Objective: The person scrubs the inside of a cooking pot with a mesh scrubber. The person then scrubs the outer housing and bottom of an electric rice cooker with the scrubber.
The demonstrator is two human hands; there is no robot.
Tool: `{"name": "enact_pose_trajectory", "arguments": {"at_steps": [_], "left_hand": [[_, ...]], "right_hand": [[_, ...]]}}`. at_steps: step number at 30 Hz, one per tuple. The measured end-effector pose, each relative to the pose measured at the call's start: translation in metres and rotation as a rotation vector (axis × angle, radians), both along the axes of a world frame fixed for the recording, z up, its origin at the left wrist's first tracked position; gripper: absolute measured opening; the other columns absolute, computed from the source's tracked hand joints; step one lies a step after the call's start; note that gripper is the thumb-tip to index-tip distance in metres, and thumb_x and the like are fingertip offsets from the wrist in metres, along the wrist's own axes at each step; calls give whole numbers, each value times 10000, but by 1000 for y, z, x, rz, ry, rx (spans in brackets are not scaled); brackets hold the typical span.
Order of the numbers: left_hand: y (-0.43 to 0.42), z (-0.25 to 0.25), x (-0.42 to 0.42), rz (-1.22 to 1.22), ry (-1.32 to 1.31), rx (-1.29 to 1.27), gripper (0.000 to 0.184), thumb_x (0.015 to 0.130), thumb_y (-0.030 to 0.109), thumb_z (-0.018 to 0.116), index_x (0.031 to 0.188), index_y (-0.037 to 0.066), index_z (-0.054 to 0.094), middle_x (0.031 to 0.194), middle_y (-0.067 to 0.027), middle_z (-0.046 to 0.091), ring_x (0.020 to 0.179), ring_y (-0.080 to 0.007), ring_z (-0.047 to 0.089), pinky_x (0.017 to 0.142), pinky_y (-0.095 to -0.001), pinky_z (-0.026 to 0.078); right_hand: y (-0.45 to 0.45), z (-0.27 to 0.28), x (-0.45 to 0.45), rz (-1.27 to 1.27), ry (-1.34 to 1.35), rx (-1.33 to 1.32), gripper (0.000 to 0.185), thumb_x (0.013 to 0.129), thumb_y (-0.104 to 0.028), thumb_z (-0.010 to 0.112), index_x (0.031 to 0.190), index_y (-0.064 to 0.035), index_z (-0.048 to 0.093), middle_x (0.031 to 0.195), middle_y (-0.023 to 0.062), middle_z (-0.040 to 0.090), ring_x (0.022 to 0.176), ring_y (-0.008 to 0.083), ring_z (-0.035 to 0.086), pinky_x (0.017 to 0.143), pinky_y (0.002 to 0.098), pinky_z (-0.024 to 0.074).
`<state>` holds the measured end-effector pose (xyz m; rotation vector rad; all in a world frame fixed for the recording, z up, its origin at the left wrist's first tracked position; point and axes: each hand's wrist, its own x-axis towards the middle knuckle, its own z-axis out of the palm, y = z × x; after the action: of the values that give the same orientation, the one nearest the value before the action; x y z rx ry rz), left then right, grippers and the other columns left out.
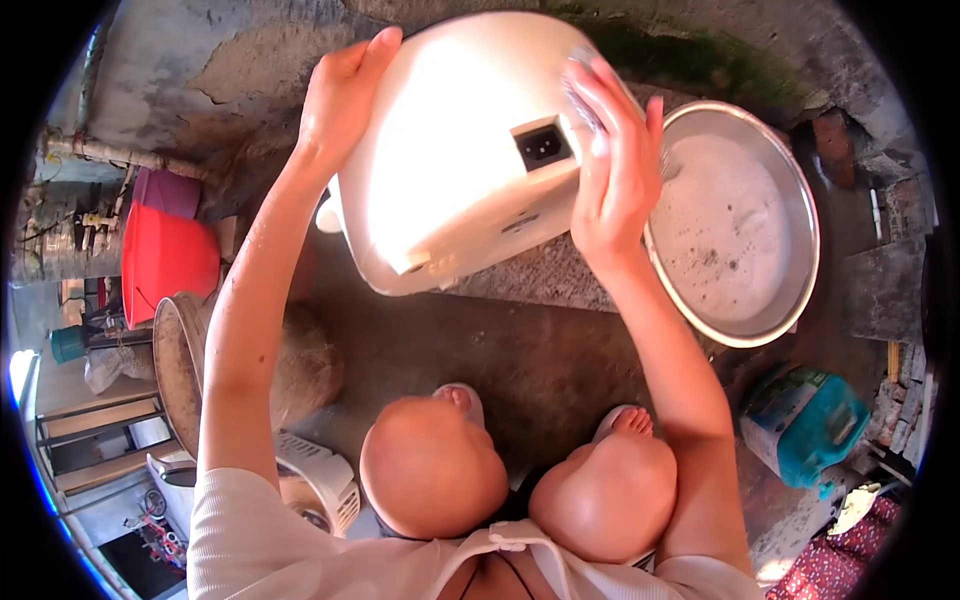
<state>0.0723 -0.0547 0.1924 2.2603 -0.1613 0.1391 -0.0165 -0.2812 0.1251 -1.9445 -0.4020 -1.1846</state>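
A white appliance body (455, 150), which looks like a rice cooker, is tilted in front of me above a rough stone slab (545, 275). A black power socket (541, 147) is set into its side. My left hand (345, 90) grips its left edge, thumb on top and the other fingers mostly hidden. Against its right side lies my right hand (618, 165), fingers bent over a silvery-grey pad (582, 105) that looks like a scouring pad and is partly covered. Just right of that hand stands a metal basin (812, 235) of cloudy, foamy water (725, 225).
A teal plastic jug (805, 425) stands at the right, above patterned red cloth (835, 560). At the left are a red bucket (165, 260), a round wooden-looking container (178, 370) and a white plastic basket (325, 480). A worn wall (250, 65) rises behind the slab.
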Motion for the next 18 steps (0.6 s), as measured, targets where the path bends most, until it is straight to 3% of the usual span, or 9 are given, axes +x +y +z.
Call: {"name": "enact_pose_trajectory", "arguments": {"at_steps": [1,2,5,8,9,12,15,18], "left_hand": [[-1,0,-1,-18,14,4,504,908,492,497,869,19,666,664,-44,618,600,-107,558,632,-288,462],[-3,2,0,-36,6,-3,504,908,492,498,873,18,666,668,-46,620,605,-109,560,636,-289,463],[-3,0,2,62,-6,-17,502,909,486,495,873,14,665,678,-50,624,624,-114,566,651,-296,466],[0,-1,1,49,-29,0,498,906,477,502,867,6,661,691,-54,630,639,-114,566,664,-298,466],[1,-3,3,73,-21,-18,505,905,481,498,863,4,657,692,-62,629,642,-127,567,668,-305,464],[2,-9,9,141,-15,-26,528,901,497,479,853,-2,647,700,-89,626,655,-170,570,679,-327,460],[0,-8,4,196,-3,42,556,902,517,438,838,-1,633,733,-130,620,703,-237,572,713,-362,450],[-2,-4,0,227,-12,110,541,905,507,442,871,6,643,765,-125,632,733,-229,581,733,-356,450]], "right_hand": [[1,0,7,14,-16,17,291,900,-88,405,1148,-105,557,1133,64,631,1176,213,522,1055,482,250],[-6,-5,19,28,-11,32,263,933,-169,409,1145,-111,554,1157,72,615,1183,234,512,1058,496,233],[-14,-18,33,-82,20,-15,332,967,-245,383,1233,-90,508,1306,110,507,1281,283,405,1059,538,200],[12,-39,15,-56,-58,243,352,946,-154,428,1290,-92,469,1344,120,471,1323,294,342,1080,521,176],[17,-49,5,-27,-4,287,409,892,2,455,1297,-52,460,1351,157,456,1311,321,356,1081,468,245],[16,-93,-19,27,222,85,368,897,56,396,1245,5,503,1280,194,514,1222,346,465,1019,380,366],[26,-82,-49,163,376,278,376,844,146,382,1136,21,583,1199,196,574,1130,327,553,942,354,449],[27,-34,-68,233,170,330,320,834,136,426,1059,21,622,1147,147,618,1100,254,585,936,345,458]]}}
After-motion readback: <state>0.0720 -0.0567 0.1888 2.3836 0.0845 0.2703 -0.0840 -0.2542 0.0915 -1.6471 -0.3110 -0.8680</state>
